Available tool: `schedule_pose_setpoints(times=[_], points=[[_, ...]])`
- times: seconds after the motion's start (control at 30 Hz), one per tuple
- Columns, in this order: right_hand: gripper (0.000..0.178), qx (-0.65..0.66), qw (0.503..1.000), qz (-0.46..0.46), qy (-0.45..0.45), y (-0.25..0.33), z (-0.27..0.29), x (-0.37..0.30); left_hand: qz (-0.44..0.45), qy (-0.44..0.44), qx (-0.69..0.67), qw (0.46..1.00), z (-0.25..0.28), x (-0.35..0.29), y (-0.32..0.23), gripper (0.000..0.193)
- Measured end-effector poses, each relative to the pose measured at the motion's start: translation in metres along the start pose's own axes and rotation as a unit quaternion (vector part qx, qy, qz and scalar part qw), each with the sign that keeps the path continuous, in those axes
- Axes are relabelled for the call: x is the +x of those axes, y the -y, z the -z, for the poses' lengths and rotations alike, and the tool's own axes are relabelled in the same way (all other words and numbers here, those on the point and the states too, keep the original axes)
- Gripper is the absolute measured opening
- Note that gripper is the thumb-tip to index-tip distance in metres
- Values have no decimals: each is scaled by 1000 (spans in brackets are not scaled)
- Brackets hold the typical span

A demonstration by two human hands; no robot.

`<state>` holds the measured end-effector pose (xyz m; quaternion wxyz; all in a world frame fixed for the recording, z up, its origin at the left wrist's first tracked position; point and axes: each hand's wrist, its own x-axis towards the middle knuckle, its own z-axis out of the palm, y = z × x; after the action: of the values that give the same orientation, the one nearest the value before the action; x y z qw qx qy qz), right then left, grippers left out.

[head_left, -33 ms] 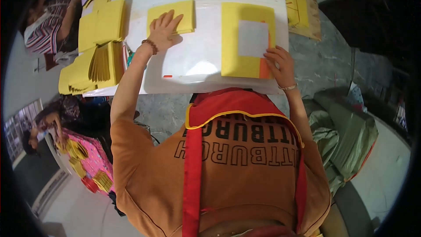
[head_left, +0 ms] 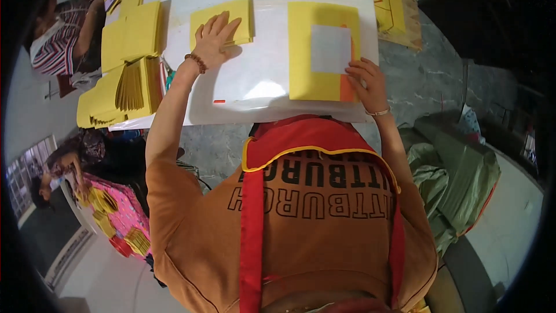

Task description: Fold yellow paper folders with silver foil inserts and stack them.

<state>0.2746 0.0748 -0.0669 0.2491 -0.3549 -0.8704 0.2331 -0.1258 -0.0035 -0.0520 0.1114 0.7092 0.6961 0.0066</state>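
My left hand (head_left: pixel 211 40) lies with fingers spread on a small stack of yellow folded paper (head_left: pixel 241 17) at the table's middle left. To the right lies a larger yellow paper sheet (head_left: pixel 301 52). A whitish rectangle (head_left: pixel 330 49) sits on it, and an orange strip (head_left: pixel 347 88) shows along its right edge. My right hand (head_left: pixel 370 86) is at that edge, fingers bent, the fingertips touching near the whitish rectangle's lower right corner. Its thumb is apart from the fingers, and I see nothing gripped between them.
Stacks of yellow folded paper (head_left: pixel 141 32) stand on the left of the white table (head_left: pixel 266 69), others at the far side. A small red piece (head_left: pixel 219 101) lies near the front edge. Other people sit at the left, one beside a pink cloth (head_left: pixel 124 211). Green sacking (head_left: pixel 457 168) is at right.
The whole view has shifted very slightly. Both hands and the papers keep their places.
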Motion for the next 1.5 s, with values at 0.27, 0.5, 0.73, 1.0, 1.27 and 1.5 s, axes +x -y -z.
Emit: schedule_pose_setpoints(times=[0.27, 0.5, 0.73, 1.0, 1.27, 1.5], points=[[15, 100, 994, -33, 2, -6, -3, 0, -264, -109, -104, 953, -1, -2, -177, 38], [23, 410, 887, -213, -1, -15, -12, -8, -324, -129, -98, 932, -16, 0, -187, 27], [34, 440, 871, -218, -1, -18, -13, -7, -196, -50, -319, 926, -11, 14, -177, 20], [30, 447, 864, -230, -8, -19, -15, -6, -80, 81, -389, 914, -1, 18, -178, 20], [30, 452, 858, -243, -5, -17, -13, -5, -34, 128, -430, 893, -8, 24, -173, 20], [20, 449, 870, -204, -3, -23, -16, -11, -16, 122, -475, 871, -9, 26, -171, 18]])
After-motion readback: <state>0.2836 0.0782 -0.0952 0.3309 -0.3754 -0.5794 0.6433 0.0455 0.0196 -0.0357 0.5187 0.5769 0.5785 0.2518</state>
